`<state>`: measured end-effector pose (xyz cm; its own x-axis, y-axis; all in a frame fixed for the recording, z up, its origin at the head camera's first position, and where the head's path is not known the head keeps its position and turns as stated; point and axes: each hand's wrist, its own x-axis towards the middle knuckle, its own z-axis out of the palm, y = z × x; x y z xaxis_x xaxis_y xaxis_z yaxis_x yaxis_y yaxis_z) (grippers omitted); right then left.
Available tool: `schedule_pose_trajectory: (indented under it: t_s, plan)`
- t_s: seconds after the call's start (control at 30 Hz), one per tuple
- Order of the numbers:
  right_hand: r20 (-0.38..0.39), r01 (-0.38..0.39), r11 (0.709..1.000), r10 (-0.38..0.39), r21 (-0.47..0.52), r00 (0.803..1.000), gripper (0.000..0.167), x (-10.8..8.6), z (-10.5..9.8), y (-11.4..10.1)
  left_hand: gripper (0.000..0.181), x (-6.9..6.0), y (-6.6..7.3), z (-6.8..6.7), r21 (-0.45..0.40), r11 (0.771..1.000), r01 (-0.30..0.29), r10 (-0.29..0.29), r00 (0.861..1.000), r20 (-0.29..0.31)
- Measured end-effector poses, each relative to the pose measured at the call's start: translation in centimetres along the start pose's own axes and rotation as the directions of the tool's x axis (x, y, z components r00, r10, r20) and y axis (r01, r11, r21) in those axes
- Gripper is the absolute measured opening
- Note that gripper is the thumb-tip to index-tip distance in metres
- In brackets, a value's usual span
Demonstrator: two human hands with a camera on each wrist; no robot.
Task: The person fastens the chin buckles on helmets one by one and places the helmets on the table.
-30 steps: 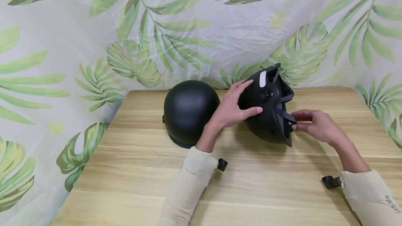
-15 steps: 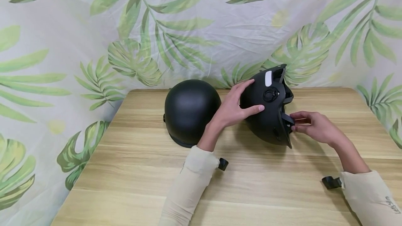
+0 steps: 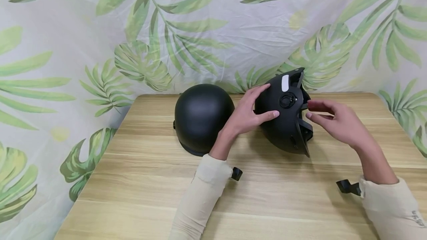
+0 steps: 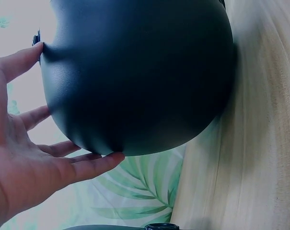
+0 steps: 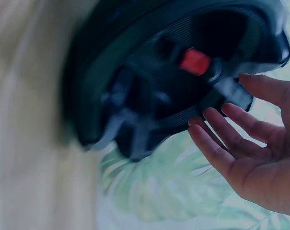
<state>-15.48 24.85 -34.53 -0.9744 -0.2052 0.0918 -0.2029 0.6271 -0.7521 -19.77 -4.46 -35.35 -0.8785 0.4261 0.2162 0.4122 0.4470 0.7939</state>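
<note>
A black helmet (image 3: 277,129) lies tipped on its side on the table, its opening facing right. It has a white patch and a round knob on the side. My left hand (image 3: 245,116) holds its crown, fingers spread over the top and thumb on the near side. At the opening is my right hand (image 3: 340,123), its fingers extended close to the rim and straps; whether they touch is unclear. A red buckle (image 5: 195,62) and dark straps show inside the helmet in the right wrist view. A second black helmet (image 3: 201,117) sits dome up, to the left.
Both helmets stand toward the back of a wood-grain table (image 3: 140,195). Behind it hangs a leaf-patterned cloth (image 3: 186,29). The left forearm crosses in front of the dome-up helmet's right edge.
My right hand has let go of the strap at the lower rim and moved up along the opening. The tipped helmet has turned slightly; my left hand has stayed on it.
</note>
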Motion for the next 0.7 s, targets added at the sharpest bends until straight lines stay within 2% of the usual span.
schedule_pose_trajectory:
  t_s: [0.2,0.4,0.57,0.7]
  plan:
    - [-0.08,0.032,0.997,-0.026,0.069,0.996,0.048,0.0,0.1,-3.3,0.084,-0.1,-0.1,-0.2,0.0,1.0,0.004,-0.004,1.0,0.002]
    - [-0.047,-0.008,0.983,0.017,0.181,0.999,0.057,0.5,0.6,-6.0,0.083,-0.1,-0.1,-0.2,0.003,1.0,-0.003,0.003,1.0,-0.016]
    - [-0.064,-0.055,0.987,0.065,0.154,0.996,0.063,0.8,1.2,-6.9,0.083,0.1,-0.1,0.1,0.013,1.0,-0.017,0.017,1.0,-0.019]
    - [-0.09,-0.042,0.982,0.059,0.182,0.994,0.059,0.7,1.4,-6.7,0.083,0.1,0.0,0.3,0.013,1.0,-0.018,0.018,1.0,-0.012]
